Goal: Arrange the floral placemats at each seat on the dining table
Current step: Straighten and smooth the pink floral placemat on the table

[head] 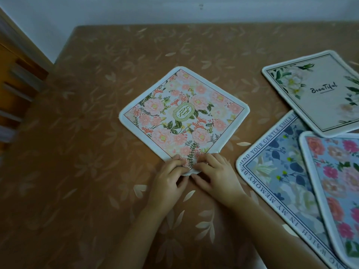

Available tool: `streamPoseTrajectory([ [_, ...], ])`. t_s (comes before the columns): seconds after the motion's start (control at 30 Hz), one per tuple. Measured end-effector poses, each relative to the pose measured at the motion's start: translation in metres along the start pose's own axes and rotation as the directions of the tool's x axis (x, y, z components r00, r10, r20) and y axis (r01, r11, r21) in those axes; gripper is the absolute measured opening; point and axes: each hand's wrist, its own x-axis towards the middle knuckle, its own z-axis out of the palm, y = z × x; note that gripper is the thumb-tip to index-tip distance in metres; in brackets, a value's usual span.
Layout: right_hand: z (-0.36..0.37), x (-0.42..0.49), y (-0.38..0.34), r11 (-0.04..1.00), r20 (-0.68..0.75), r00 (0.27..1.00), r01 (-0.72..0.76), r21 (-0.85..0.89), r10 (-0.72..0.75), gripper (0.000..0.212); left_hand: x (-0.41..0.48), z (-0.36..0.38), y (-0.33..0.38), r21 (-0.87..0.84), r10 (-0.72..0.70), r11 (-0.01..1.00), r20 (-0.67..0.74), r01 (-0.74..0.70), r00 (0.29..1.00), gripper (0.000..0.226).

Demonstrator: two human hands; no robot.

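A pink floral placemat (184, 115) with a white border lies flat in the middle of the table, turned like a diamond. My left hand (171, 179) and my right hand (215, 175) meet at its near corner, each pinching that corner between thumb and fingers. To the right lie three more placemats: a cream one with the word "Beautiful" (318, 92), a blue-grey one with lettering round its border (279, 183), and a light blue one with red and pink flowers (338, 183) overlapping it.
The table (81, 152) wears a brown cloth with a pale leaf pattern and stands against a white wall (174, 10). A wooden piece of furniture (13, 78) stands at the far left.
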Motion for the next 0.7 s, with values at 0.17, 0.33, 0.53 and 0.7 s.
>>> streamPoseTrajectory([
  [0.17, -0.004, -0.001, -0.01, 0.999, 0.041, 0.999, -0.002, 0.035, 0.001, 0.014, 0.001, -0.005, 0.002, -0.038, -0.035, 0.999, 0.001, 0.035, 0.999, 0.012],
  [0.33, -0.006, -0.001, -0.025, 0.995, 0.053, 0.998, -0.037, 0.088, 0.032, 0.013, 0.0, -0.013, 0.012, 0.001, -0.091, 0.996, 0.002, 0.091, 0.996, 0.01],
  [0.53, -0.007, -0.015, -0.039, 0.992, 0.088, 0.995, -0.063, 0.11, 0.054, 0.008, -0.021, -0.024, 0.024, 0.051, -0.106, 0.993, 0.028, 0.104, 0.994, 0.011],
  [0.7, -0.012, -0.045, -0.054, 0.971, 0.124, 0.99, -0.099, 0.216, 0.073, 0.011, -0.052, -0.029, 0.039, -0.034, -0.135, 0.99, 0.029, 0.136, 0.99, 0.008],
])
